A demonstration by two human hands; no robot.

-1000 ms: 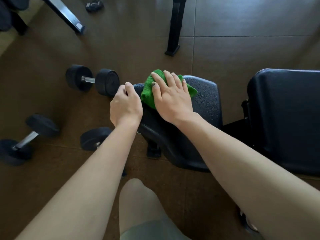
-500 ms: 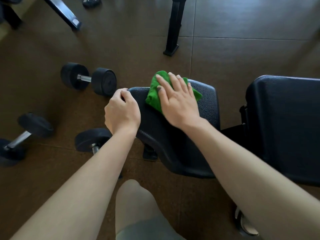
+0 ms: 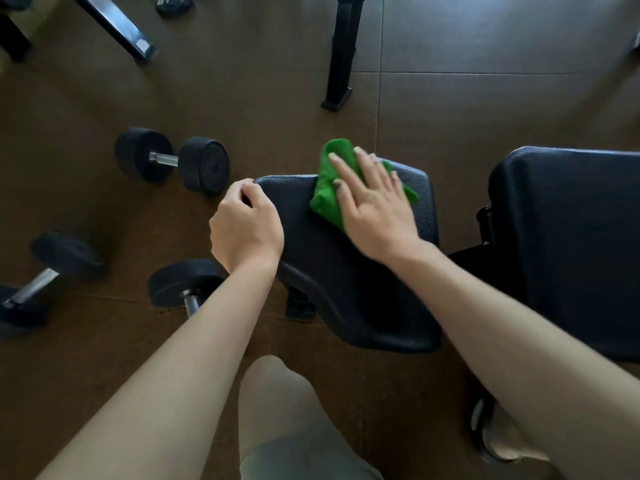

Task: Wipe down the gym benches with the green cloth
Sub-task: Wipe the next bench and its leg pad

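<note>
Pressing flat with straight fingers, the right hand [image 3: 375, 216] pins the green cloth [image 3: 329, 195] on the far end of the black seat pad [image 3: 346, 271]. The cloth looks soft, light and crumpled, best handled under a spread palm. The left hand [image 3: 246, 230] curls its fingers over the pad's left corner, steadying it.

arms [image 3: 173, 393]: bare, sleeveless | shorts [image 3: 304, 459]: grey-green | footwear [image 3: 498, 431]: possibly sandal
</note>
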